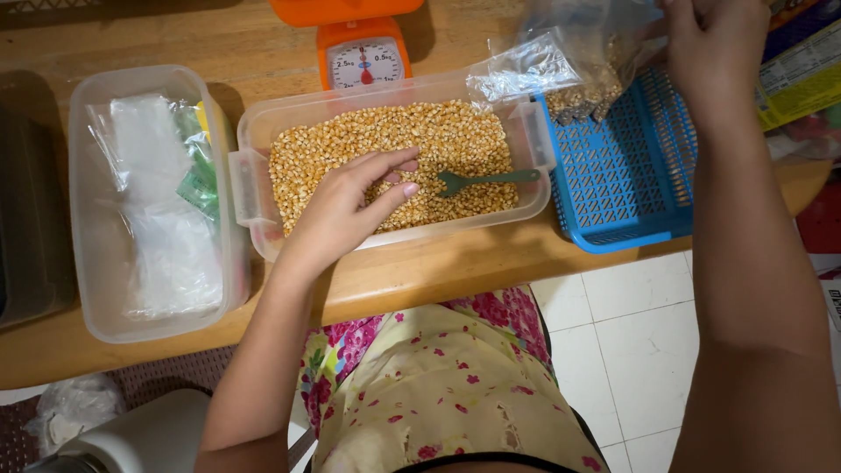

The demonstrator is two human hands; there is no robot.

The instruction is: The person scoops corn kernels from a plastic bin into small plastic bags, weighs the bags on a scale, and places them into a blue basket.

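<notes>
Spoon: a small green plastic spoon (484, 179) lies flat on the kernels, its long axis running left to right, bowl toward the left hand and handle pointing at the tub's right wall.
Kernel tub: a long clear plastic tub (254, 186) with side clip handles sits across the bench (420, 271), long side left to right, filled with a level bed of dry yellow corn kernels (438, 140), small, hard and glossy.
Left hand: the left hand (346, 206) rests on the kernels just left of the spoon's bowl, fingers stretched toward it, grip released, holding nothing that shows.
Right hand: the right hand (714, 39) is raised at the top right, its grip clenched on the mouth of a clear, crinkled plastic bag (561, 66).
Bag: thin, shiny film, hanging over the tub's right end and the basket, with a clump of kernels gathered at its bottom.
Basket: a blue plastic basket (613, 188) with a grid of square holes stands just right of the tub, partly over the bench edge.
Scale: an orange kitchen scale (359, 52) with a round white dial stands behind the tub.
Left tub: a second clear tub (88, 289) holds folded clear bags and a green scrap.
Packages: flat printed packs (802, 74) in yellow and blue lie at the far right edge.
Bench: smooth, pale brown wood.
</notes>
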